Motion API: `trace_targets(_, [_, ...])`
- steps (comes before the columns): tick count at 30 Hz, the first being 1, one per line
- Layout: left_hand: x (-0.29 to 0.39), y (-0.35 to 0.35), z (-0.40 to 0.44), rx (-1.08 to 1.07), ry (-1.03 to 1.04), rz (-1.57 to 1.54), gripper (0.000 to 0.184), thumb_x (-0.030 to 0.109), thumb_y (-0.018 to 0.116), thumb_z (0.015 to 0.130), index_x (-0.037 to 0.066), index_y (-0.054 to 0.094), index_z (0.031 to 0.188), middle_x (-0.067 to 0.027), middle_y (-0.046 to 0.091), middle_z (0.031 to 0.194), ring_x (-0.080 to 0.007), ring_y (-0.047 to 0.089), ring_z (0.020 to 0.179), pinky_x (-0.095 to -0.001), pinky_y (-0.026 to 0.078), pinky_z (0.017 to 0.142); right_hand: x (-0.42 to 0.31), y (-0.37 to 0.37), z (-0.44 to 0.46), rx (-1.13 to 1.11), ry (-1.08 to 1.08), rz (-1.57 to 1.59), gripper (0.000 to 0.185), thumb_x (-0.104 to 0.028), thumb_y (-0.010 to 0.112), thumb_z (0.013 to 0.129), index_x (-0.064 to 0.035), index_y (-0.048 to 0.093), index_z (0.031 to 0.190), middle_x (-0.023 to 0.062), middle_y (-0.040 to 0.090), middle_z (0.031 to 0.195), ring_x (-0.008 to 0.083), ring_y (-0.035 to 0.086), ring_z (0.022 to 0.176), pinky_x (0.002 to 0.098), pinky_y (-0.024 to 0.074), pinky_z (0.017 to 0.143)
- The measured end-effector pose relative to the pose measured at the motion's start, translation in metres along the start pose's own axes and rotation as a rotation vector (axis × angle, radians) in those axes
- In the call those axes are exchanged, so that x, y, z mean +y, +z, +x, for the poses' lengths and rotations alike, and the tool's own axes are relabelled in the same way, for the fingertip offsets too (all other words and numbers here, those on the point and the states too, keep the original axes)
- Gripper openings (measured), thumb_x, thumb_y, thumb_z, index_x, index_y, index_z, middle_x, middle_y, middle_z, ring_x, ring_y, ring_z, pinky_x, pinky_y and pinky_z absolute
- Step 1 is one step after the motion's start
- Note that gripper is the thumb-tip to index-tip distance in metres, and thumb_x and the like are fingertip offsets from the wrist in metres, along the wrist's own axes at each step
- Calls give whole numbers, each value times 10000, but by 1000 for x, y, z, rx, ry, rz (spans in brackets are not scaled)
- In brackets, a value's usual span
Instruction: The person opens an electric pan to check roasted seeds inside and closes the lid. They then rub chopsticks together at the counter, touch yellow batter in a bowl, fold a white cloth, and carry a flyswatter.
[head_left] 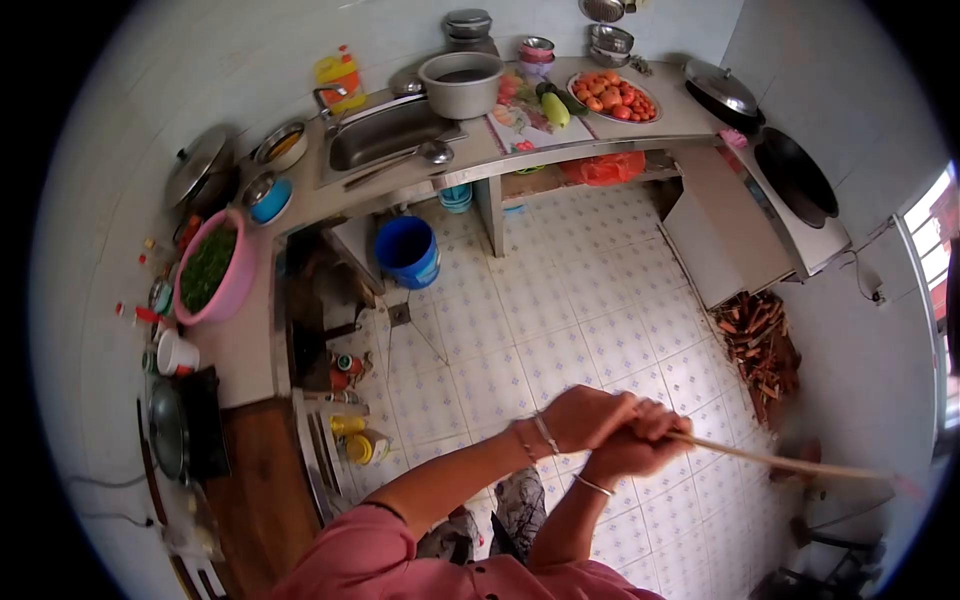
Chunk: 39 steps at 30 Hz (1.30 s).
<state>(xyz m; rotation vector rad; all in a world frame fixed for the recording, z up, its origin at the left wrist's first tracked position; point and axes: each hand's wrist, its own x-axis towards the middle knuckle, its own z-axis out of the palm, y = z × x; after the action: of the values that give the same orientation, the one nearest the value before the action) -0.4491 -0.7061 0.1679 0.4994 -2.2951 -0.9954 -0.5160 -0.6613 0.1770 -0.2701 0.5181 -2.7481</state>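
Both hands are together over the tiled floor, to the right of my body. My left hand [580,420] is closed and pressed against the other one. Just below it, my right hand [640,448] wraps round a thin wooden stick [765,458]. The stick runs out to the right and slightly down, and its far end is blurred with a reddish tint. Both hands seem closed on the near end, which the fingers hide. A bracelet sits on each wrist.
A tiled counter curves round with a sink [390,135], a grey pot [462,90], a platter of tomatoes [615,98] and a pink basin of greens [245,262]. A blue bucket [407,252] stands on the floor. Split firewood [757,345] is heaped at right, near a black wok [795,178].
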Motion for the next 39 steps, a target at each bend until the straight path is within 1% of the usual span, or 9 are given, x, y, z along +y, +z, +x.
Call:
trace_targets(2, [-73, -21, 14, 23, -171, 117, 152, 223, 493, 840, 78, 509, 884, -154, 603, 709, -348, 591, 635, -426, 469, 542, 90, -32, 20, 146, 208, 61, 260, -342, 383, 944, -126, 462, 823, -48, 309, 564, 67, 296, 481, 218, 292, 439])
trace_targets(4, [-164, -50, 16, 25, -550, 318, 185, 229, 472, 853, 52, 486, 907, -178, 602, 720, -375, 583, 679, -465, 449, 551, 210, -32, 24, 240, 405, -307, 140, -193, 411, 903, -81, 450, 829, -20, 368, 585, 84, 342, 483, 226, 311, 430])
trace_targets(5, [-211, -63, 9, 147, -677, 375, 206, 240, 413, 881, 45, 459, 933, -209, 607, 725, -382, 593, 665, -473, 459, 534, 270, -46, 24, -86, 426, -703, 131, -162, 415, 891, -66, 448, 807, -9, 407, 593, 101, 359, 475, 240, 326, 436])
trace_targets(6, [-258, -69, -6, 160, -855, 360, 231, 268, 387, 904, 46, 443, 936, -220, 611, 765, -393, 594, 699, -479, 460, 553, 353, -107, 15, -149, 989, -254, 215, -232, 417, 916, -75, 455, 774, -10, 400, 570, 106, 368, 466, 257, 334, 442])
trace_targets(7, [-261, -63, -10, 343, -1064, 342, 256, 305, 331, 933, 63, 407, 963, -218, 615, 800, -406, 589, 717, -486, 457, 556, 360, -112, 5, -57, 1148, -260, 243, -262, 420, 920, -71, 455, 773, -14, 377, 553, 103, 342, 454, 252, 307, 431])
trace_targets(11, [-216, -30, -48, 212, -1092, 382, 195, 274, 347, 936, 83, 340, 978, -222, 609, 754, -435, 574, 673, -530, 436, 548, 303, -137, -26, 196, 1381, -84, 387, -429, 375, 934, -109, 450, 729, -33, 241, 485, 100, 237, 425, 255, 231, 406])
trace_targets(16, [-183, 4, -55, 54, -1111, 253, 206, 277, 358, 930, 73, 352, 960, -225, 591, 684, -431, 567, 628, -525, 427, 524, 232, -153, -17, 477, 1259, -180, 390, -432, 396, 928, -97, 434, 731, -26, 258, 492, 101, 223, 424, 255, 220, 412])
trace_targets(32, [-117, -26, -40, 219, -657, -73, 154, 206, 414, 920, 55, 392, 943, -236, 566, 672, -440, 545, 637, -515, 403, 511, 155, -32, 5, 209, 818, -321, 370, -422, 385, 935, -100, 420, 754, -28, 252, 473, 93, 212, 408, 253, 206, 395])
trace_targets(39, [-101, -52, -40, 186, -619, -139, 166, 219, 408, 929, 55, 403, 955, -233, 574, 686, -439, 554, 652, -499, 407, 514, 145, 5, -8, 137, 664, -521, 376, -419, 394, 933, -89, 417, 755, -22, 275, 477, 88, 252, 383, 242, 239, 364])
